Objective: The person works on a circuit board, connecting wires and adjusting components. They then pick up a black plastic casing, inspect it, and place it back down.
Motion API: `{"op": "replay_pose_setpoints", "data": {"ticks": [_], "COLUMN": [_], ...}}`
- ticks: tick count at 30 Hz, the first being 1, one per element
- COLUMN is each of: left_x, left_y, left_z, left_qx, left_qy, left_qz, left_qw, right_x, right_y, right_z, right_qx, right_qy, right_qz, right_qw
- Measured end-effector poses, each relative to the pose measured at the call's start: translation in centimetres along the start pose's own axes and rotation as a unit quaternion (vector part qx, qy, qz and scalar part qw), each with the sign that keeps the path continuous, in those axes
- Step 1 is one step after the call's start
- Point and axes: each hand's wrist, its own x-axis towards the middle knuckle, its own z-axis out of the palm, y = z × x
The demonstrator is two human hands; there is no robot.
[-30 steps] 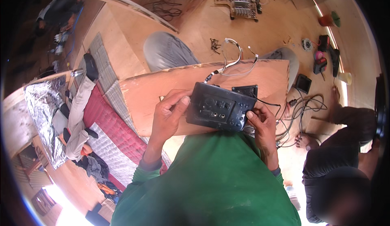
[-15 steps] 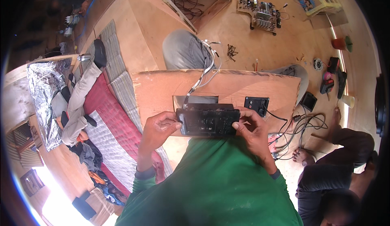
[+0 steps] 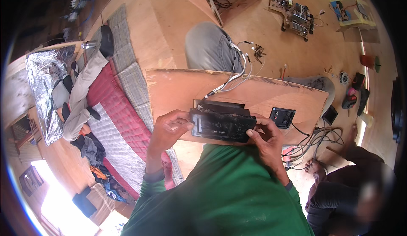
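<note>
Between my two hands is a black rectangular electronic panel (image 3: 220,126), tilted over the rectangular cutout in a wooden board (image 3: 254,92) that lies across my legs. My left hand (image 3: 171,128) pinches the panel's left end between thumb and fingers. At its right end my right hand (image 3: 266,136) grips the edge, thumb on the face. A bundle of white, grey and black wires (image 3: 231,80) runs up from behind the panel over the board's far edge. A small black socket plate (image 3: 282,117), set in the board's right part, has a black cable plugged in.
A bare circuit board (image 3: 293,16) and a pile of screws (image 3: 259,53) lie on the wooden floor ahead. Coiled black cables (image 3: 320,140) sit at right, near a seated person (image 3: 343,189). A red and white quilt (image 3: 116,125) lies left. An open wooden box (image 3: 237,0) stands ahead.
The panel has been lowered toward the cutout, now covering most of it, and tilted slightly down to the right. Both hands keep their hold. The whole view has shifted a little.
</note>
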Motion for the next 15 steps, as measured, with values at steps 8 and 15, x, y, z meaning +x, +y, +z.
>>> {"op": "replay_pose_setpoints", "data": {"ticks": [8,15], "left_x": [1.7,1.4], "left_y": [-0.4,0.1], "left_z": [0.2,0.5], "left_qx": [0.030,-0.007], "left_qy": [0.064,0.111], "left_qz": [-0.026,-0.042], "left_qw": [0.997,0.993], "right_x": [1.2,1.8], "right_y": [0.7,0.6], "right_z": [0.9,0.9], "right_qx": [-0.016,-0.029], "right_qy": [0.027,0.026], "right_qz": [0.011,0.015], "right_qw": [0.999,0.999]}}
